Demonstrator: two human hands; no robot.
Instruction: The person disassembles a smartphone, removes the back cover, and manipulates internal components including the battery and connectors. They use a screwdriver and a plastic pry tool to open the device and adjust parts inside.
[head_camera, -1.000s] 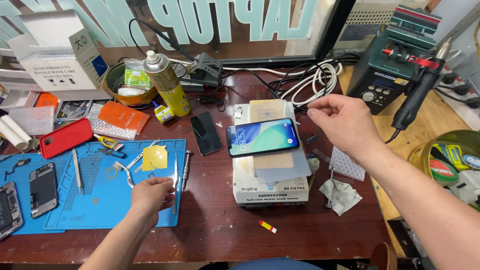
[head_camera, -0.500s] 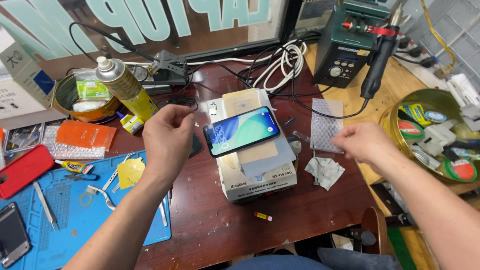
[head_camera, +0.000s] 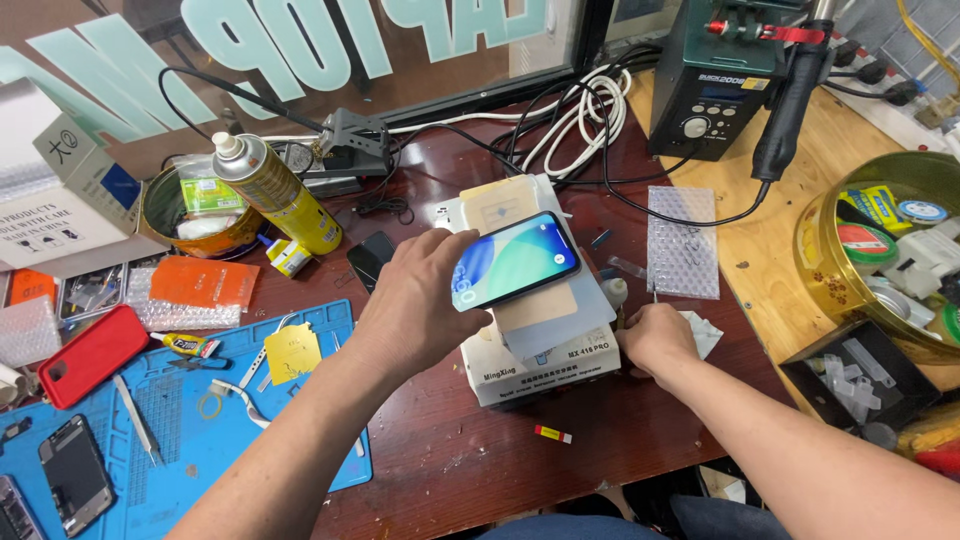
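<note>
The left hand (head_camera: 415, 305) grips the smartphone (head_camera: 515, 260) by its near end; its long axis runs away rightward; the right hand (head_camera: 655, 340), loosely curled, rests beside the white box (head_camera: 540, 365).

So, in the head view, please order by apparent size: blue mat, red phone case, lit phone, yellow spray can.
1. blue mat
2. lit phone
3. and 4. yellow spray can and red phone case: they look alike, so unranked.

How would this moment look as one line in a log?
left hand: gripping lit smartphone at its left end | right hand: resting beside white box | phone: lies atop box | blue mat: tools scattered
</note>
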